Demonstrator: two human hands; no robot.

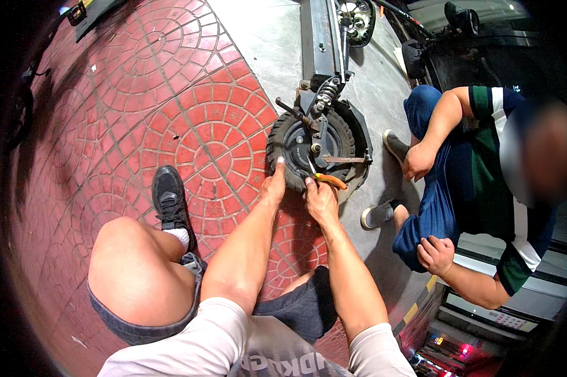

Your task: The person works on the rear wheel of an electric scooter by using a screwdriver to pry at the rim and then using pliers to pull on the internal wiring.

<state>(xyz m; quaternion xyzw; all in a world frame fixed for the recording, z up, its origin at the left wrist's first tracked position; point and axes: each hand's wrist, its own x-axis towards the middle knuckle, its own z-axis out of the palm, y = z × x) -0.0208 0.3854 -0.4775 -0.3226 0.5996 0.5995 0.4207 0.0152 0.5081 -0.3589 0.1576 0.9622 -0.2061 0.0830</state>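
A scooter wheel with a knobby black tyre (pixel 275 143) and a dark round hub (pixel 298 146) is before me, below a coil spring shock absorber (pixel 328 92). My left hand (pixel 272 187) grips the tyre's near left edge, thumb on the sidewall and the other fingers mostly hidden. In my right hand (pixel 321 201), at the wheel's near side, is a pair of pliers with orange handles (pixel 332 181). Their narrow metal jaws point up toward the hub, and whether they touch anything I cannot tell. A rusty metal bar (pixel 343 159) sticks out rightward from beside the axle.
The scooter's long dark deck (pixel 321 44) runs away from me over grey concrete (pixel 267 38). Red patterned paving (pixel 195 119) lies to the left. At the right another person (pixel 478 182) squats close by, hands on the knees, with a shoe (pixel 377 216) near the wheel.
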